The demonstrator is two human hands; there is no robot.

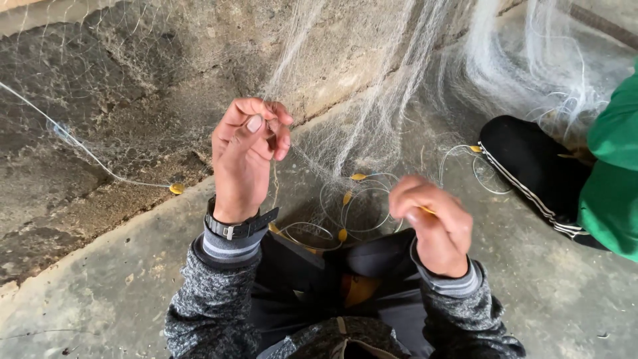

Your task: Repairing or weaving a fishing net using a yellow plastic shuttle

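A fine white fishing net (pixel 372 113) hangs in front of me and drapes down over the concrete. My left hand (pixel 247 156) is raised at centre, its thumb and fingers pinching strands of the net. My right hand (pixel 433 223) is lower and to the right, fingers closed on a thin yellowish tool that pokes out beside the fingers. Loops of white line with small yellow floats (pixel 359 177) lie coiled on the floor between my hands. I wear a grey knit sweater and a dark wristwatch (pixel 239 226) on the left wrist.
A rough concrete wall (pixel 119 100) rises on the left, with a taut white line and a yellow float (pixel 176 189) running across it. Another person in a green top (pixel 615 173) and dark striped trousers (pixel 531 169) sits at the right among piled net.
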